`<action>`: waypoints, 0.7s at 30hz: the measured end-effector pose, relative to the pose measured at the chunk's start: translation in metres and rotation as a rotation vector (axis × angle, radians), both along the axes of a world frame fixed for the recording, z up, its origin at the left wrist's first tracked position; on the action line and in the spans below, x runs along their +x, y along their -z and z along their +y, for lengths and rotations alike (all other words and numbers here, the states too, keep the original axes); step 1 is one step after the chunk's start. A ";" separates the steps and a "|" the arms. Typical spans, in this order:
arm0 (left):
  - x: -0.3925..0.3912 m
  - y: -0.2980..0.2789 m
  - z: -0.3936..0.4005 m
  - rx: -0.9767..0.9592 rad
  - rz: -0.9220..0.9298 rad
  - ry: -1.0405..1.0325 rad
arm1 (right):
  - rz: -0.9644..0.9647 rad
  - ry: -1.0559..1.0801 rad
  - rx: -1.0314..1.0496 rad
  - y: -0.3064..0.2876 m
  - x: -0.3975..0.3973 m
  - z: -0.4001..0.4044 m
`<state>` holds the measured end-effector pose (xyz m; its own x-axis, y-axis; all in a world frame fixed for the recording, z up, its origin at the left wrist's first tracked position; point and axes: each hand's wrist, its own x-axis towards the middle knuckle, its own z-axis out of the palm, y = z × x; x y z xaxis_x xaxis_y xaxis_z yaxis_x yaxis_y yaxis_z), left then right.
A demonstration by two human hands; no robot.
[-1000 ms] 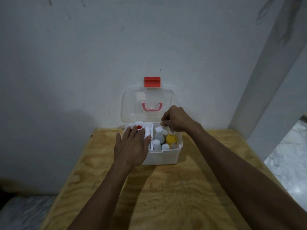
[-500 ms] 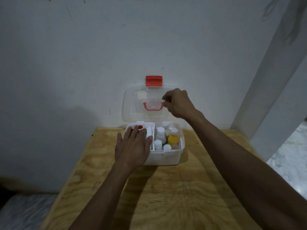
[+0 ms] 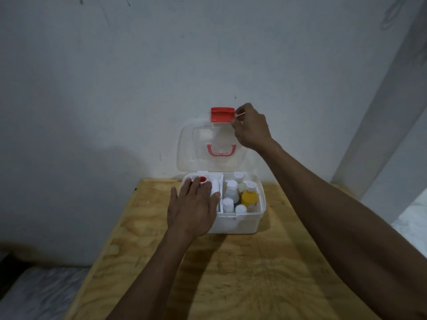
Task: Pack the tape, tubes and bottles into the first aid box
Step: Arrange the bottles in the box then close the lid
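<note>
On the plywood bench [image 3: 242, 273], nearest me, my left hand [image 3: 194, 209] lies flat, fingers spread, palm down over the front-left corner of the white first aid box [image 3: 233, 224], holding nothing, just pressing on the rim & left compartment. Under my fingertips a red-capped item [image 3: 203, 179] and a white tube [image 3: 215, 187] sit in that left section; can't tell more about them. Right of the divider, bottles stand upright & packed close: a white bottle [image 3: 231, 191], a yellow bottle w/ white cap [image 3: 249, 197], two small white caps [image 3: 240, 208] at the front, another white-capped one at the back. Box sits at the far edge of the bench, by the wall [image 3: 115, 88]. Behind it the clear lid [image 3: 194, 146] stands open, upright, w/ its pink handle [image 3: 221, 150] facing me. Farthest up, my right hand [image 3: 250, 128] is pinched w/ thumb & forefinger on the lid's top edge, just beside the red latch [image 3: 222, 114].
</note>
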<state>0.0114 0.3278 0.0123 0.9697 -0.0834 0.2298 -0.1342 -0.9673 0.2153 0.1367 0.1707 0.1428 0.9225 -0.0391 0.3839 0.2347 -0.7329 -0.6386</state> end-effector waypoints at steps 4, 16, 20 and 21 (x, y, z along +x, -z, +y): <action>0.002 0.000 0.000 -0.002 0.004 0.001 | 0.022 -0.011 0.096 -0.004 0.000 -0.002; 0.002 0.000 0.001 -0.009 0.043 -0.007 | 0.089 -0.077 0.092 -0.015 -0.009 -0.005; 0.002 -0.002 0.000 -0.012 0.056 -0.004 | 0.162 -0.112 -0.004 -0.020 -0.012 -0.006; 0.002 -0.002 0.000 -0.015 0.057 -0.002 | 0.181 -0.128 -0.017 -0.021 -0.013 -0.006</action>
<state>0.0137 0.3282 0.0145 0.9813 -0.0785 0.1757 -0.1196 -0.9642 0.2368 0.1240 0.1646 0.1638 0.9736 0.0876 0.2109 0.2089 -0.7153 -0.6669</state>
